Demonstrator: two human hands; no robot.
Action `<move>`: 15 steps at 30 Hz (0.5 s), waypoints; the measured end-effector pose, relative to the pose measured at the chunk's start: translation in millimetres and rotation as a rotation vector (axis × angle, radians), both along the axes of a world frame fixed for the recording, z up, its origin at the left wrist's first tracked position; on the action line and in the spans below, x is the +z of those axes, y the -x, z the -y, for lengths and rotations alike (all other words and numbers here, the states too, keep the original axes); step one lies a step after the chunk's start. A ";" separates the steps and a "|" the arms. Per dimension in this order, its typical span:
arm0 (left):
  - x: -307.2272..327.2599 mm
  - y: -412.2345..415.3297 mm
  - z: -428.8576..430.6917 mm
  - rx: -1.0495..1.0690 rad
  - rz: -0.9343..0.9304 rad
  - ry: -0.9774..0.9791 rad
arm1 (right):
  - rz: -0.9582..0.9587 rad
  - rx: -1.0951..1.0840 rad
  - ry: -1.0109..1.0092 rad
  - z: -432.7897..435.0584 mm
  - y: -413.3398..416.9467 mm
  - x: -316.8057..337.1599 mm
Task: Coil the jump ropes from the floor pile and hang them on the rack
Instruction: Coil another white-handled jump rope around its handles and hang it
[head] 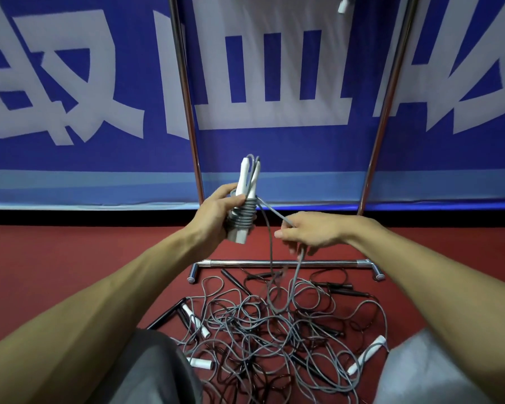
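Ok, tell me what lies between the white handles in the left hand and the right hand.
In the head view, one stretch of grey jump-rope cord runs from the white plastic handles in the left hand to the right hand.

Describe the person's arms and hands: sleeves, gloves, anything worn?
The left hand and right hand are bare, with no gloves, rings or tape visible. The left forearm and right forearm are uncovered down to the frame edge, with no sleeve in view and no watch or wristband.
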State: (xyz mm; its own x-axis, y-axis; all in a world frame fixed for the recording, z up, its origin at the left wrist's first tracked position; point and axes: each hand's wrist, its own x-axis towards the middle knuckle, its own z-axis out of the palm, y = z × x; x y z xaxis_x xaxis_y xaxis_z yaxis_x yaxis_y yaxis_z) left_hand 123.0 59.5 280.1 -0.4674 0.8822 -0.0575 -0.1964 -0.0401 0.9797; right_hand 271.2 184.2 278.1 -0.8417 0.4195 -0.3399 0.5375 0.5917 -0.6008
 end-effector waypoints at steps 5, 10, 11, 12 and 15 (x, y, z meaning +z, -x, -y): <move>-5.0 3.5 5.0 -0.094 -0.097 0.081 | -0.025 -0.036 -0.184 -9.9 -4.0 -13.2; -2.3 -3.5 10.4 -0.311 -0.078 0.061 | -0.189 -0.054 0.048 -7.5 7.7 -19.0; -0.8 -5.0 10.3 -0.350 -0.054 0.042 | -0.201 -0.039 0.092 -6.1 9.6 -20.0; 0.9 -6.3 10.2 -0.386 -0.032 0.022 | -0.215 -0.020 0.122 -5.6 10.6 -21.6; 3.6 -6.1 11.9 -0.440 0.003 -0.020 | -0.239 0.057 0.218 -0.8 6.5 -20.4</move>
